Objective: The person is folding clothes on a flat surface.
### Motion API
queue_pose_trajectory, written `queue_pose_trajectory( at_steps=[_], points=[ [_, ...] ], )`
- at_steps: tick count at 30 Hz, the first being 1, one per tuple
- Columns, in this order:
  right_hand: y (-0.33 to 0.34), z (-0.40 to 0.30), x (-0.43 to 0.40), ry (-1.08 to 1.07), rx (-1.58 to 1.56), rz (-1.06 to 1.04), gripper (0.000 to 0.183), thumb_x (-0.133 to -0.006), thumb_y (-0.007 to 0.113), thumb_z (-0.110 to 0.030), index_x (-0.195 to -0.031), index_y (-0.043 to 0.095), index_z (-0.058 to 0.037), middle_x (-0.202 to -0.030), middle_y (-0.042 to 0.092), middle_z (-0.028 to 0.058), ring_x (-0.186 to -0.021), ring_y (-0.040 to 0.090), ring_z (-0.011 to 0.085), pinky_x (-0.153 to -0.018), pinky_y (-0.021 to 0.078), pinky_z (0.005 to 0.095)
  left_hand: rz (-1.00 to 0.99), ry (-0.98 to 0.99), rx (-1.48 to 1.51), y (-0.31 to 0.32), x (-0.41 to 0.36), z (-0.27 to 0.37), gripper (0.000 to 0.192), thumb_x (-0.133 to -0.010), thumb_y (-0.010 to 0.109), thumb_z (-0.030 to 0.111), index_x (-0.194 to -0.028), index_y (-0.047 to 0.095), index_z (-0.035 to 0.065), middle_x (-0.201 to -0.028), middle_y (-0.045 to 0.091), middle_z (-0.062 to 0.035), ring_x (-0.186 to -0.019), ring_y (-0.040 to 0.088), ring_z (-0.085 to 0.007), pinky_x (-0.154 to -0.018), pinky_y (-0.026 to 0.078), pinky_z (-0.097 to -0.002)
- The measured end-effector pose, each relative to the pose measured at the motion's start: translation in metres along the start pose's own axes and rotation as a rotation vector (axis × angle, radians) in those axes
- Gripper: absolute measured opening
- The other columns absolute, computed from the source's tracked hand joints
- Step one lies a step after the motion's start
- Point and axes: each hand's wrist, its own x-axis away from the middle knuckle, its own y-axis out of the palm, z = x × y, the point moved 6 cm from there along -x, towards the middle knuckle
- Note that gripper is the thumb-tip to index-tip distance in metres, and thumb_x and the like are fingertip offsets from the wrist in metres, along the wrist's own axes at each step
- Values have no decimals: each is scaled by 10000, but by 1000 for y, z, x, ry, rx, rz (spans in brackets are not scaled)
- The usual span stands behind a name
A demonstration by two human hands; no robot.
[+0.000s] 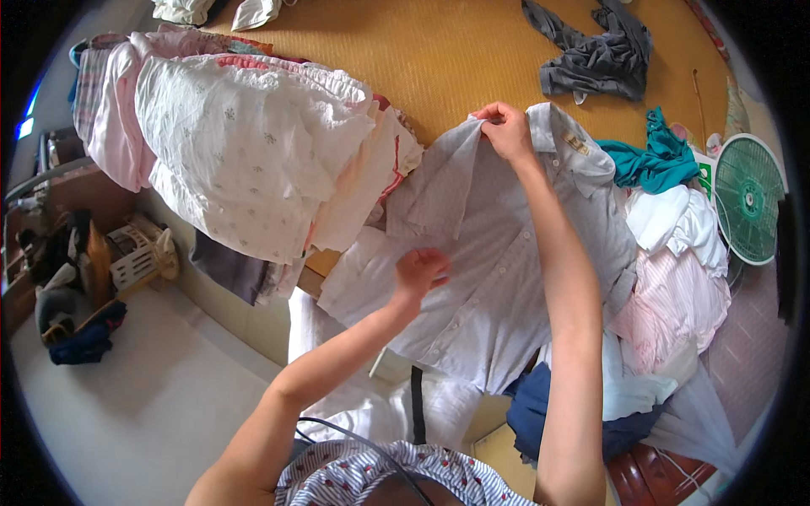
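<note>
A light grey button-up shirt point(493, 278) lies spread before me, front side up, its collar at the far end and its lower hem near my lap. My right hand point(508, 133) pinches the grey cloth near the left shoulder, beside the collar, with part of the sleeve hanging in a fold below it. My left hand point(423, 273) hovers at or just over the shirt's left side, its fingers slightly curled and apart, holding nothing.
Left of the shirt lies a high pile of clothes point(253, 145). Dark grey clothing point(595, 60) lies on the woven mat point(405, 57). To the right are a teal garment point(658, 158), white point(677, 221) and pink striped point(674, 303) clothes, navy cloth point(531, 411) and a green fan point(750, 199).
</note>
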Motion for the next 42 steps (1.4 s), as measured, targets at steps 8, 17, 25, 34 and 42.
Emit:
queue_pose_trajectory(
  at_steps=[8, 17, 25, 34, 42],
  points=[
    [-5, 6, 0, 31, -2, 18, 94, -673, 543, 27, -742, 595, -11, -702, 609, 46, -628, 563, 104, -517, 442, 232, 24, 22, 41, -5, -12, 23, 181, -828, 517, 147, -974, 526, 40, -880, 582, -61, -839, 575, -167, -728, 476, -302],
    [3, 1, 1, 41, 21, 10, 93, -678, 546, 17, -746, 602, -12, -693, 609, 55, -599, 566, 111, -509, 447, 235, 149, 133, 62, -12, -30, 27, 119, -807, 556, 146, -876, 529, 53, -809, 565, -53, -753, 569, -141, -603, 465, -260],
    [-3, -6, 3, 67, 44, 60, 105, -674, 537, 24, -757, 594, -7, -692, 606, 60, -605, 577, 122, -539, 464, 243, 125, 424, -226, 26, 34, 88, 177, -783, 603, 122, -750, 458, 25, -621, 477, -38, -620, 567, -127, -471, 443, -212],
    [-11, -12, -2, -26, 145, 96, 155, -683, 524, 7, -791, 629, -29, -721, 628, 67, -654, 590, 138, -615, 472, 255, 69, 978, -843, 57, 72, 167, 204, -760, 548, 4, -963, 549, -8, -809, 586, -156, -716, 599, -215, -594, 499, -316],
    [-18, -12, 3, -28, 195, 133, 189, -692, 517, 10, -814, 652, -41, -771, 644, 78, -691, 599, 142, -649, 472, 255, 351, 1314, -1511, 63, 92, 194, 298, -755, 561, 68, -1048, 557, 16, -841, 594, -183, -636, 564, -256, -622, 450, -325]
  ],
)
